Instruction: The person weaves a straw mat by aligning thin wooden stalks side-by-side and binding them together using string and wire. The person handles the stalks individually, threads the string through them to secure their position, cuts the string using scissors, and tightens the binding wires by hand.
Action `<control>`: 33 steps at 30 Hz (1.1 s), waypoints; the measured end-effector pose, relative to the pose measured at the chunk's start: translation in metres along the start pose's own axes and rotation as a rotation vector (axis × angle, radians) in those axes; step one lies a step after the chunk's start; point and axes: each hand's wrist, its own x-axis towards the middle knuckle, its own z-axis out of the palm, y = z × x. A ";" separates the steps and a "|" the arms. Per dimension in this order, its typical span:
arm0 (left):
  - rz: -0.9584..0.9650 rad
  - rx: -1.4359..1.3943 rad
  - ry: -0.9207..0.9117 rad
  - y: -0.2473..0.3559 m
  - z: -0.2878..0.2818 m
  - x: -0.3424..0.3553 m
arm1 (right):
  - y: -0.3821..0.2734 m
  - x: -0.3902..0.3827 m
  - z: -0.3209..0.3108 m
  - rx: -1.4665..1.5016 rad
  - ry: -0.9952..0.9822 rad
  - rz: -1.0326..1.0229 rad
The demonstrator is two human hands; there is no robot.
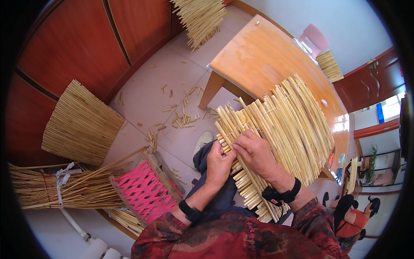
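Observation:
A mat of straw-coloured reed stalks (280,125) slopes from the table down over my lap, its stalks bound side by side with thin ties. At its near left edge, my left hand (219,166) is closed, thumb and fingers pinched together. Just beside it my right hand (257,156) is closed as well, fingertips meeting close to the left thumb over an outer stalk. What lies between the fingertips is too small to make out. Under my right forearm the cut ends of the lower stalks (252,196) stick out unevenly.
The wooden table (241,56) stands ahead. Short reed offcuts (183,118) litter the floor. At left are a finished reed mat (82,123), a tied reed bundle (86,190) and a stool with pink webbing (146,187). More mats (200,19) lie farther off; a person (351,222) is at right.

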 end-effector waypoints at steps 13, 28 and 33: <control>-0.045 0.057 -0.048 0.006 -0.001 -0.001 | 0.009 0.002 0.016 0.374 0.013 0.148; 0.010 -0.227 -0.029 -0.020 0.005 0.007 | 0.012 -0.003 0.025 0.482 0.122 0.208; -0.036 -0.161 -0.036 -0.002 0.005 0.003 | 0.014 -0.009 0.018 0.415 0.133 0.187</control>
